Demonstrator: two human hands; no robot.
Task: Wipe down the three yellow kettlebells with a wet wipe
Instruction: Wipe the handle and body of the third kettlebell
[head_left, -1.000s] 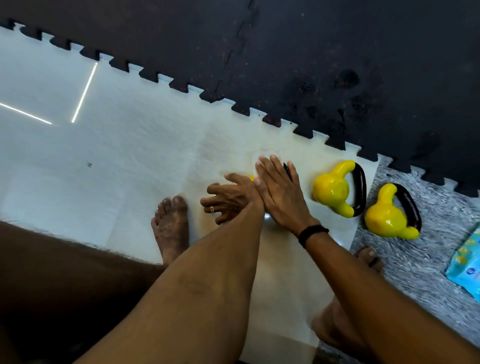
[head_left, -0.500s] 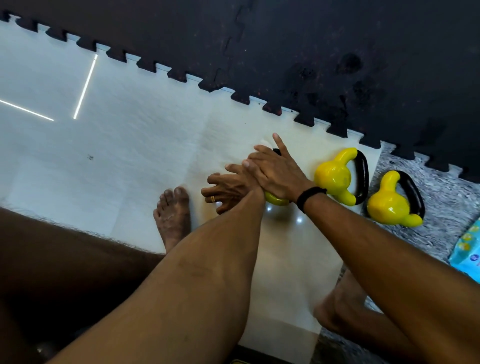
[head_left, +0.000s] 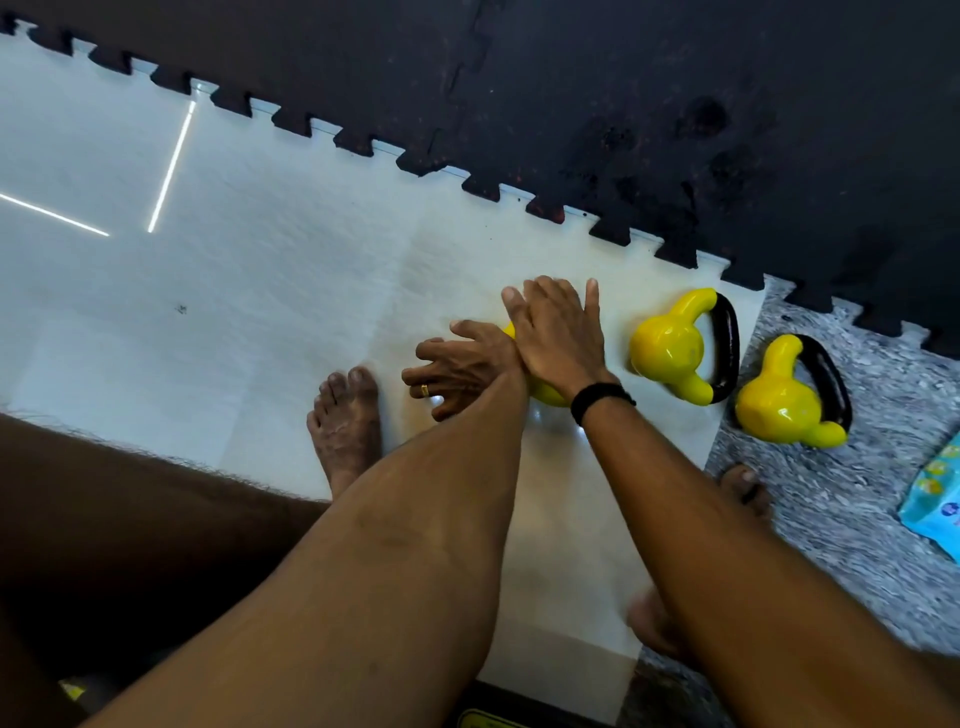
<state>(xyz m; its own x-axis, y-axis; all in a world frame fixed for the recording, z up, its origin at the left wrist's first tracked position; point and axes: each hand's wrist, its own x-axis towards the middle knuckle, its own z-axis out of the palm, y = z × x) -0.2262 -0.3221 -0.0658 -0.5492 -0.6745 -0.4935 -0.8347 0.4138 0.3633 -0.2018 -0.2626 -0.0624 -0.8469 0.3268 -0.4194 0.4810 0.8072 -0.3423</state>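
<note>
Three glossy yellow kettlebells with black handles lie in a row on the floor. Both my hands cover the left kettlebell (head_left: 546, 399), so only slivers of yellow show. My left hand (head_left: 460, 370), wearing a ring, curls against its left side. My right hand (head_left: 558, 332), with a black wristband, lies flat over its top with the fingers pointing away from me. No wet wipe shows under either hand. The middle kettlebell (head_left: 670, 349) and the right kettlebell (head_left: 779, 411) lie untouched to the right.
A blue wet-wipe pack (head_left: 935, 493) lies at the right edge on grey carpet (head_left: 831, 519). Black interlocking mat (head_left: 623, 104) borders the white floor (head_left: 234, 260) at the far side. My bare feet (head_left: 345, 426) stand close to the kettlebells.
My right hand has slid across the top of the left kettlebell, its fingers turning from leftward to straight ahead. My left hand has stayed on the kettlebell's left side.
</note>
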